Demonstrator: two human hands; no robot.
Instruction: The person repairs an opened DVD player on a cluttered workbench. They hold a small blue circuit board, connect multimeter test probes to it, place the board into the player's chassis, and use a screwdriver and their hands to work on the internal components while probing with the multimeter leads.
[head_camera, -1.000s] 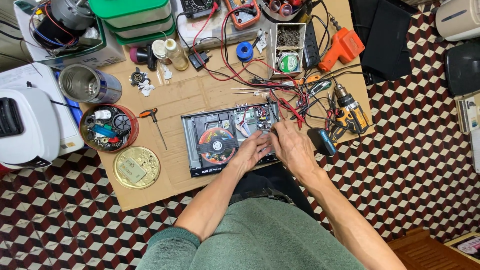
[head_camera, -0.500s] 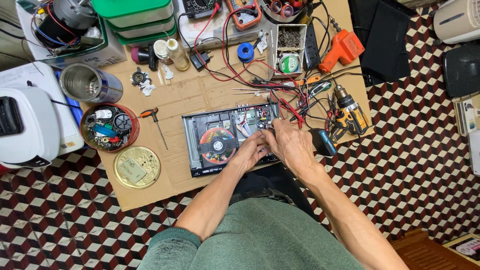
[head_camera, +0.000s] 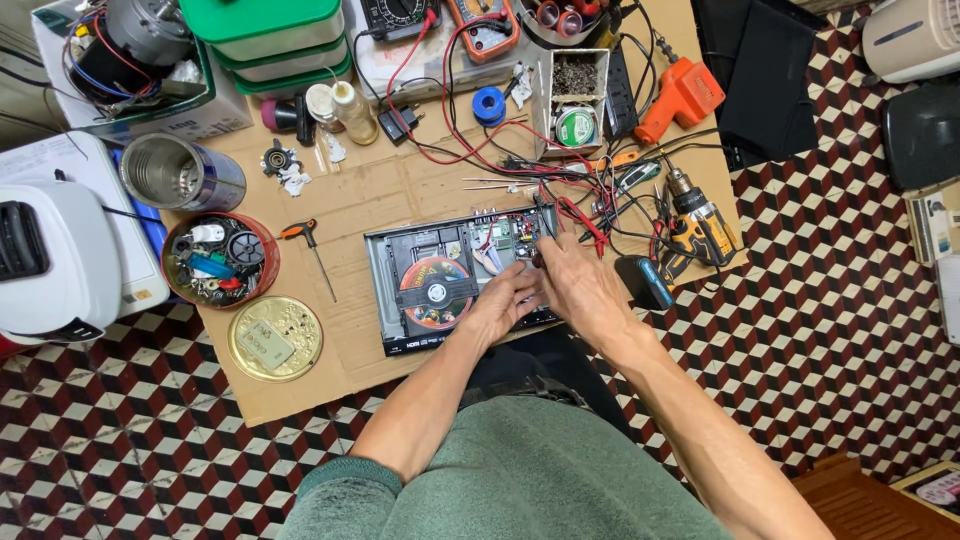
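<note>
player (head_camera: 440, 285) open, mid-tabletop (head_camera: 380, 190) | both hands barely shifted in last second, over its right board | left hand (head_camera: 505, 300) curled, resting on chassis | right hand (head_camera: 570, 285) pinching dark probe; grip detail unclear

Black disc player (head_camera: 395, 265) under the fingers has a red-orange disc (head_camera: 432, 290). Past the fingertips: tangled red and black wires (head_camera: 590, 215), a yellow-black drill (head_camera: 695, 225), an orange tool (head_camera: 685, 95). Floor (head_camera: 830, 330) is a red, white and black cube pattern.
</note>
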